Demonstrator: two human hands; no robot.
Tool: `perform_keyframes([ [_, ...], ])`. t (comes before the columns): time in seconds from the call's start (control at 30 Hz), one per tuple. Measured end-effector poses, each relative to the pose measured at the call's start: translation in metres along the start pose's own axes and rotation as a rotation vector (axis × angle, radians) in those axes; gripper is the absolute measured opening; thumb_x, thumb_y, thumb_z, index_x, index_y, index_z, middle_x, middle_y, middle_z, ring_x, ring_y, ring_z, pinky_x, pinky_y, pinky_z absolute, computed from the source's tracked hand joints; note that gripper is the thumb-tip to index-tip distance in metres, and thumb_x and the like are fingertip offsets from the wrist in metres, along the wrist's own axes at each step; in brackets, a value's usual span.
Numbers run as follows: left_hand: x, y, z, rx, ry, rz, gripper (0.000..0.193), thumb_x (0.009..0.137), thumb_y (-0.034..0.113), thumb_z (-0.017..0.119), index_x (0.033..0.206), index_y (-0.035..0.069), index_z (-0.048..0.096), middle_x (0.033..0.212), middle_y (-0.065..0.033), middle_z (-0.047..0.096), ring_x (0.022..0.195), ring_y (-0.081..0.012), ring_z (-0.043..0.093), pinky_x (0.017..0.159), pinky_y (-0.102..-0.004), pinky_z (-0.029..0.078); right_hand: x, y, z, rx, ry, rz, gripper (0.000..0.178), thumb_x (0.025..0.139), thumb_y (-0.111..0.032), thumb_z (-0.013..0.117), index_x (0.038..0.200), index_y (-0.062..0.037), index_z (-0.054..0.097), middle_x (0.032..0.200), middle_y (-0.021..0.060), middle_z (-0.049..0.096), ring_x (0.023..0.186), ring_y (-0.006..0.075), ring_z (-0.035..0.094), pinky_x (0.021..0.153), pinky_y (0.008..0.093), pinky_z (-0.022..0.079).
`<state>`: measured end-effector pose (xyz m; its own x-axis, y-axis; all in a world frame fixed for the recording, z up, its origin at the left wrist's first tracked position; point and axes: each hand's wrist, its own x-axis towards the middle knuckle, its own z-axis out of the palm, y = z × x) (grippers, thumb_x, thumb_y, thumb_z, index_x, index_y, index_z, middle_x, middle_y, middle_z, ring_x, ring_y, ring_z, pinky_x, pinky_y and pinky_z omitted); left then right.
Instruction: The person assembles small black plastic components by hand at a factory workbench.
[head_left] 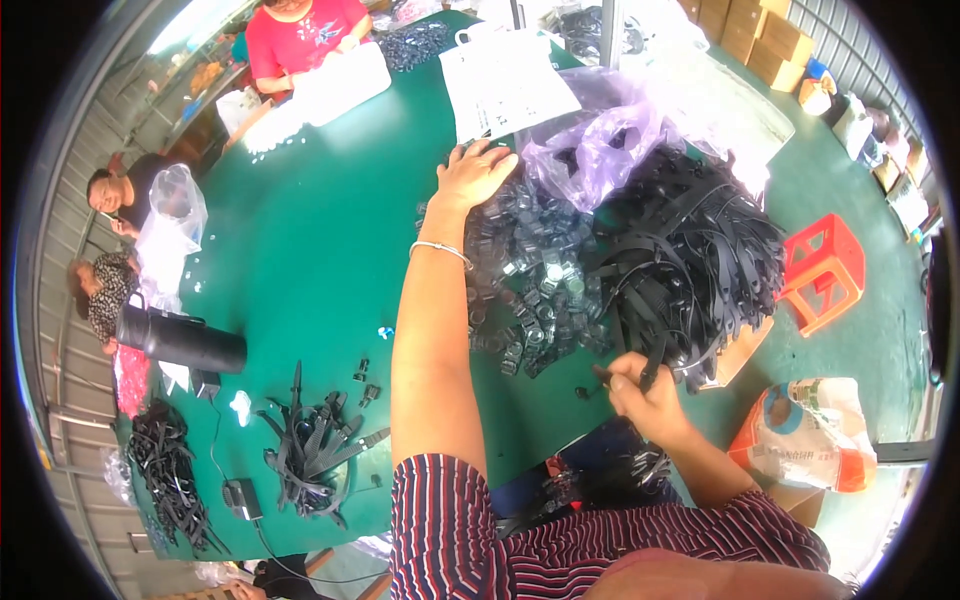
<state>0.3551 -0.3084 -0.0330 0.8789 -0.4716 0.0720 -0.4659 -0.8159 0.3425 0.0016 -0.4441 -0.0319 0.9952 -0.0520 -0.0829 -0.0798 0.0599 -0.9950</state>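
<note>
My left hand (pixel 476 175) is stretched far across the table, fingers apart, at the far edge of a heap of small, dark, glossy plastic pieces (pixel 545 275). Whatever lies under its fingertips is hidden. Closer to my body, my right hand (pixel 648 402) is closed on a black strap (pixel 655 362), which sticks up between thumb and fingers. Just beyond that hand rises a large pile of black straps (pixel 690 250), partly resting over a cardboard box (pixel 742 352). A single small dark piece (pixel 582 393) lies on the table beside my right hand.
A purple plastic bag (pixel 600 150) and a white bag (pixel 505 85) lie beyond the heap. Left stand a black bottle (pixel 185 338) and two strap bunches (pixel 310 450) (pixel 170 475). A red stool (pixel 822 275) stands right. A person in red (pixel 305 45) works across the table.
</note>
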Motion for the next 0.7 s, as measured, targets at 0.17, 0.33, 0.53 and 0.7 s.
perform_keyframes([
  [0.17, -0.028, 0.0, -0.002, 0.023, -0.027, 0.086, 0.053, 0.085, 0.059, 0.033, 0.123, 0.026, 0.052, 0.137, -0.0017, 0.037, 0.127, -0.031, 0.029, 0.104, -0.046, 0.023, 0.001, 0.003, 0.0, -0.008, -0.014, 0.011, 0.006, 0.086, -0.001, 0.045, 0.085, 0.0005, 0.05, 0.059, -0.0002, 0.048, 0.05, 0.0044, 0.043, 0.046, 0.0196, 0.034],
  [0.33, -0.089, 0.002, 0.004, -0.002, 0.043, 0.243, 0.041, 0.085, 0.05, 0.043, 0.115, 0.026, 0.057, 0.128, -0.0013, 0.045, 0.118, -0.0299, 0.038, 0.095, -0.0453, 0.035, 0.0, 0.005, -0.002, 0.054, -0.006, -0.012, 0.005, 0.086, -0.001, 0.045, 0.086, 0.0005, 0.05, 0.059, -0.0012, 0.048, 0.05, 0.004, 0.042, 0.046, 0.0195, 0.034],
  [0.53, -0.163, 0.023, -0.004, 0.048, 0.128, 0.273, 0.038, 0.084, 0.038, 0.05, 0.115, 0.017, 0.056, 0.126, -0.0055, 0.046, 0.115, -0.0313, 0.041, 0.091, -0.0486, 0.037, 0.001, -0.001, -0.001, 0.014, -0.006, -0.046, 0.007, 0.085, -0.003, 0.049, 0.079, -0.0005, 0.052, 0.057, -0.0027, 0.047, 0.052, 0.0028, 0.042, 0.048, 0.0201, 0.034],
  [0.7, -0.157, 0.015, -0.016, -0.255, 0.438, 0.269, 0.026, 0.077, 0.031, 0.061, 0.094, 0.012, 0.064, 0.105, -0.0104, 0.059, 0.092, -0.0315, 0.057, 0.078, -0.0397, 0.046, -0.001, -0.008, 0.0, 0.061, -0.036, -0.009, 0.008, 0.086, -0.004, 0.048, 0.079, -0.0009, 0.051, 0.059, -0.0028, 0.047, 0.052, 0.0028, 0.041, 0.048, 0.0202, 0.033],
])
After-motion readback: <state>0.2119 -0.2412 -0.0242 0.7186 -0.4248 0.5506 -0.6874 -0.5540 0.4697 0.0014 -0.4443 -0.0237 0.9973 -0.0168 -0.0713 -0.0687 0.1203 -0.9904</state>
